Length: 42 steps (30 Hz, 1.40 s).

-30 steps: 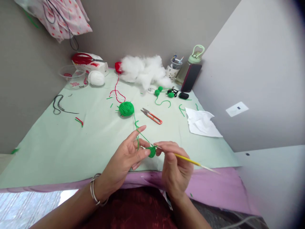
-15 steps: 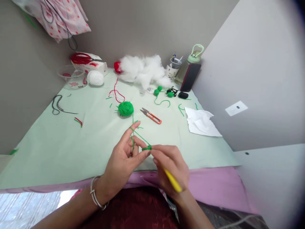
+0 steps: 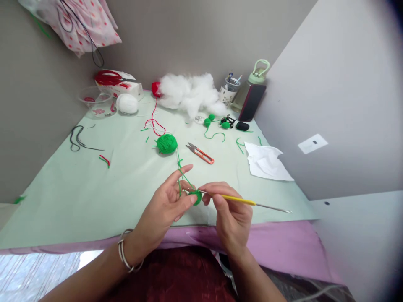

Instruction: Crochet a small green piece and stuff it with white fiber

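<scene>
Grey walls (image 3: pixel 195 37) enclose a corner table (image 3: pixel 78 197) under pale green cloth.

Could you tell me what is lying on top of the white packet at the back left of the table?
Red-handled scissors lie across the white packet; most of the packet's top is hidden beneath them.

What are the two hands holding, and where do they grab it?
The left hand pinches the small green crochet piece at its edge, yarn over the forefinger. The right hand grips the crochet hook by its yellow handle.
</scene>
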Motion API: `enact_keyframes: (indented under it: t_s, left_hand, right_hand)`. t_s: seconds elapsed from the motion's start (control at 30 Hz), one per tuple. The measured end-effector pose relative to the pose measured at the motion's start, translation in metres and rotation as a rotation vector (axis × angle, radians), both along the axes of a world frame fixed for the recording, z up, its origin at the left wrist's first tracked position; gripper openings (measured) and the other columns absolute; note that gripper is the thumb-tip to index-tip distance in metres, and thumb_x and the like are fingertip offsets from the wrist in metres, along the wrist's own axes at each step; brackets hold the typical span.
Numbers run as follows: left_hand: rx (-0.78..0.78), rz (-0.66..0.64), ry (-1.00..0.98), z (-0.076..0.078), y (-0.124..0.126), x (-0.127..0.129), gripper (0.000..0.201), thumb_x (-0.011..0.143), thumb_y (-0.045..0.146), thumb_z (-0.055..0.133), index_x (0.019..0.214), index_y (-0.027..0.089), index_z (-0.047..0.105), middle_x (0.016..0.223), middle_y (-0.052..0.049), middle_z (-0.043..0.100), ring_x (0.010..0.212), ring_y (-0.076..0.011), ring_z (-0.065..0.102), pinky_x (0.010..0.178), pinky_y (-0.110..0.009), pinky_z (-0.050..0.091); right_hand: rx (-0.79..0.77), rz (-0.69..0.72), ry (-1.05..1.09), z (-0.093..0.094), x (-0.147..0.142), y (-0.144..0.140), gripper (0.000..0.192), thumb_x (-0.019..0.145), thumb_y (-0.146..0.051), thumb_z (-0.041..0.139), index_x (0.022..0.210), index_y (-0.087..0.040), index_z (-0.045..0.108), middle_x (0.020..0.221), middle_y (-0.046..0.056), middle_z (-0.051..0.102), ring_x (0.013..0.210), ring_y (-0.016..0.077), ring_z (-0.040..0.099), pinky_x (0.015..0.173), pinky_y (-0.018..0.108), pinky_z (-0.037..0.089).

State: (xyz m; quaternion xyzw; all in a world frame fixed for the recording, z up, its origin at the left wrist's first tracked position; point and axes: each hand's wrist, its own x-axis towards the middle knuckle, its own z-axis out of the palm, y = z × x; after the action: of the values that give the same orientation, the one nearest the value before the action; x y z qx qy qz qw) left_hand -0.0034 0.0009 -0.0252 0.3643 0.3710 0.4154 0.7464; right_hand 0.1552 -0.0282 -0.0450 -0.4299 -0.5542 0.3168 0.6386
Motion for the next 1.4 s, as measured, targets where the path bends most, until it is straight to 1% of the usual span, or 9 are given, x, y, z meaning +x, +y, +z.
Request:
enact_keyframes:
  t_s: [0.23, 0.33, 0.43, 0.63, 0.83, 0.97, 1.17, 1.27, 1.4]
  left_hand:
    - [-0.122, -0.010, -0.144, -0.001, 0.002, 0.000, 0.065, 0.086, 0.026, 0.087, 0.145, 0.019, 0.062, 0.080, 0.006, 0.055, 0.050, -0.0006, 0.027, 0.044, -0.015, 0.025]
    - [-0.216, -0.058, -0.236, 0.000, 0.007, -0.003, 0.048, 0.087, 0.022, 0.085, 0.133, 0.014, 0.072, 0.070, 0.010, 0.044, 0.049, -0.0001, 0.021, 0.044, -0.014, 0.024]
    - [-0.162, -0.027, -0.221, 0.000, 0.009, -0.004, 0.045, 0.085, 0.019, 0.086, 0.128, 0.017, 0.075, 0.078, 0.007, 0.053, 0.049, 0.0012, 0.025, 0.044, -0.013, 0.024]
    - [0.050, -0.028, -0.023, -0.007, 0.002, -0.001, 0.046, 0.088, 0.028, 0.086, 0.132, 0.030, 0.075, 0.086, 0.005, 0.060, 0.055, -0.0016, 0.043, 0.049, -0.016, 0.033]
    - [0.098, 0.017, 0.037, -0.010, 0.002, -0.006, 0.040, 0.089, 0.031, 0.084, 0.129, 0.029, 0.076, 0.092, 0.003, 0.061, 0.058, -0.0031, 0.044, 0.052, -0.020, 0.035]
    - [0.140, 0.030, 0.091, -0.011, 0.002, -0.007, 0.041, 0.090, 0.030, 0.082, 0.131, 0.030, 0.075, 0.092, 0.003, 0.060, 0.059, -0.0047, 0.044, 0.053, -0.021, 0.035]
    - [0.212, 0.142, 0.222, -0.012, -0.001, -0.003, 0.044, 0.089, 0.024, 0.083, 0.132, 0.029, 0.073, 0.091, 0.004, 0.059, 0.062, -0.0052, 0.042, 0.061, -0.019, 0.041]
    - [0.072, 0.085, 0.064, -0.009, -0.001, -0.001, 0.057, 0.085, 0.029, 0.088, 0.139, 0.026, 0.069, 0.088, 0.004, 0.059, 0.055, -0.0032, 0.038, 0.050, -0.017, 0.034]
    - [-0.176, -0.050, -0.187, -0.004, 0.004, -0.002, 0.052, 0.084, 0.026, 0.088, 0.132, 0.018, 0.073, 0.078, 0.006, 0.055, 0.047, 0.0011, 0.024, 0.042, -0.015, 0.022]
  right_hand:
    - [0.289, -0.132, -0.531, -0.008, 0.003, -0.010, 0.047, 0.097, -0.012, 0.070, 0.136, -0.037, 0.074, 0.115, 0.007, 0.078, 0.101, 0.0248, 0.073, 0.079, 0.038, 0.062]
    - [0.184, -0.158, -0.248, -0.005, 0.003, -0.005, 0.033, 0.101, -0.012, 0.063, 0.120, -0.033, 0.080, 0.099, 0.004, 0.077, 0.085, 0.0193, 0.070, 0.073, 0.035, 0.058]
    - [0.044, -0.074, 0.061, -0.002, 0.001, 0.000, 0.024, 0.104, -0.018, 0.061, 0.106, -0.029, 0.081, 0.088, 0.001, 0.074, 0.071, 0.0143, 0.064, 0.067, 0.031, 0.052]
    - [-0.074, 0.019, 0.139, -0.004, -0.001, 0.006, 0.015, 0.102, -0.025, 0.069, 0.101, -0.028, 0.083, 0.089, 0.002, 0.076, 0.074, 0.0136, 0.064, 0.069, 0.029, 0.053]
    - [-0.137, 0.088, 0.308, -0.003, 0.005, 0.009, 0.018, 0.104, -0.031, 0.065, 0.097, -0.025, 0.080, 0.091, 0.002, 0.076, 0.071, 0.0116, 0.066, 0.068, 0.027, 0.056]
    - [-0.077, 0.074, 0.167, -0.001, 0.008, 0.005, 0.021, 0.108, -0.026, 0.058, 0.101, -0.025, 0.077, 0.093, 0.002, 0.077, 0.076, 0.0131, 0.068, 0.071, 0.029, 0.058]
    - [0.243, -0.045, -0.449, -0.003, 0.009, -0.005, 0.030, 0.104, -0.009, 0.054, 0.122, -0.024, 0.072, 0.104, 0.007, 0.078, 0.092, 0.0197, 0.072, 0.079, 0.036, 0.061]
    - [0.406, -0.116, -0.724, -0.009, 0.008, -0.007, 0.036, 0.101, -0.008, 0.059, 0.131, -0.023, 0.071, 0.113, 0.012, 0.076, 0.102, 0.0243, 0.073, 0.081, 0.038, 0.063]
    - [0.323, -0.152, -0.480, -0.010, 0.006, -0.005, 0.030, 0.103, -0.012, 0.057, 0.123, -0.026, 0.075, 0.106, 0.009, 0.077, 0.093, 0.0220, 0.072, 0.075, 0.037, 0.062]
